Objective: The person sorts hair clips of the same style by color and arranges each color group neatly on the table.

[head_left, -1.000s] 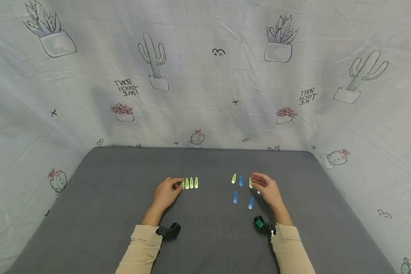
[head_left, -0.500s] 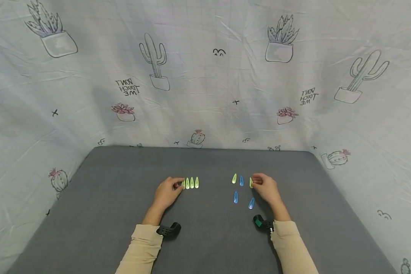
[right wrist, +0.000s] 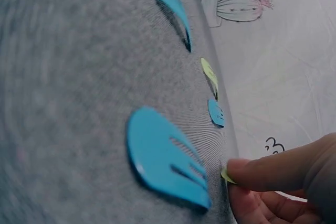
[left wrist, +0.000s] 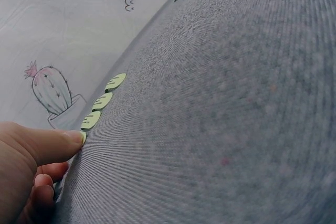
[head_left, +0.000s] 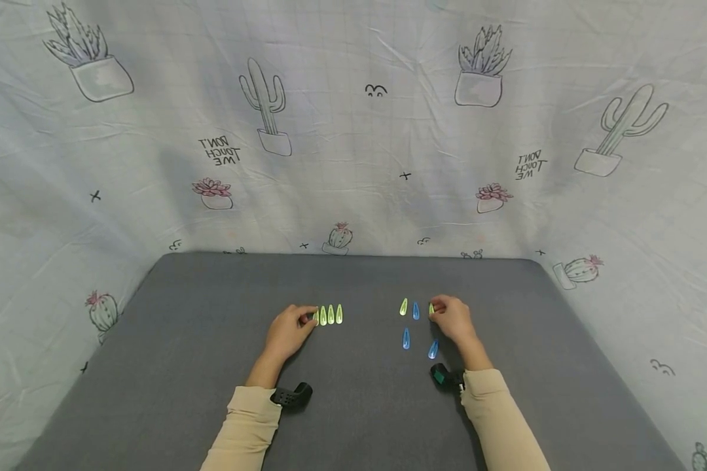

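Several yellow-green snap hair clips (head_left: 331, 314) lie side by side in a row on the grey table. The leftmost clip (left wrist: 83, 137) is between the thumb and fingers of my left hand (head_left: 287, 329), at the row's left end. To the right, my right hand (head_left: 455, 319) pinches another yellow-green hair clip (right wrist: 227, 176) by its edge, close to the tabletop. A loose yellow-green clip (head_left: 403, 307) and a blue clip (head_left: 416, 311) lie left of that hand. Nearer to me are two more blue clips, one on the left (head_left: 406, 339) and one tilted (right wrist: 165, 158).
The grey table (head_left: 353, 418) ends at a pale curtain (head_left: 342, 131) printed with cacti and potted plants. Black wrist devices sit on the left wrist (head_left: 292, 396) and the right wrist (head_left: 444, 377). Grey cloth lies between the clip row and the scattered clips.
My right hand has moved slightly forward and left, and its fingers have closed on the yellow-green clip. My left hand stays at the row's left end.
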### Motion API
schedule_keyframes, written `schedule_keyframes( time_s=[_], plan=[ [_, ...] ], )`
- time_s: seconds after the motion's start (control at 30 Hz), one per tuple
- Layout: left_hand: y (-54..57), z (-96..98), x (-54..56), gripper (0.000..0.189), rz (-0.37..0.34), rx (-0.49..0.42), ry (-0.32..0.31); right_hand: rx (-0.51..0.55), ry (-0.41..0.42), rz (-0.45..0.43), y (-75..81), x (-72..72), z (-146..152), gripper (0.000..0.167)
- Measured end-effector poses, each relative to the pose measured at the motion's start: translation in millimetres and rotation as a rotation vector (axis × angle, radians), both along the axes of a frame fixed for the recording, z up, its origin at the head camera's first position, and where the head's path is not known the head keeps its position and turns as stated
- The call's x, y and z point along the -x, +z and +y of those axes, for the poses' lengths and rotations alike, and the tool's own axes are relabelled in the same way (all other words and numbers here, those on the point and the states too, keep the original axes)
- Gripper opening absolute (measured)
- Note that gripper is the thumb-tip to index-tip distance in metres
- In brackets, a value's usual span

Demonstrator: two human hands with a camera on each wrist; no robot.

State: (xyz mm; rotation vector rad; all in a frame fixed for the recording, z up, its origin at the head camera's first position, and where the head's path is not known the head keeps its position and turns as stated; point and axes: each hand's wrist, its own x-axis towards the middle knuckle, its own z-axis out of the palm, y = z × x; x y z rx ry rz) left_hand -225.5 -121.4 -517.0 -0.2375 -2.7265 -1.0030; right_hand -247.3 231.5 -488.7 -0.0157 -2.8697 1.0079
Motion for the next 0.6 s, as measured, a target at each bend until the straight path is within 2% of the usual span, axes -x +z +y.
schedule_keyframes(
  time_s=[0.2,0.43,0.6],
  plan=[
    [0.5,1.0,-0.2,0.027,-0.006,-0.003,-0.001,0.172,-0.021,-0.01,-0.7,-4.8,5.0,0.032],
    [1.7,1.1,-1.3,0.028,-0.011,-0.009,0.002,0.433,-0.037,-0.076,3.3,-10.4,5.1,0.039],
    [2.0,1.4,-2.2,0.028,-0.018,-0.011,-0.001,0.565,0.001,-0.102,6.9,-14.3,-0.2,0.042]
  ],
)
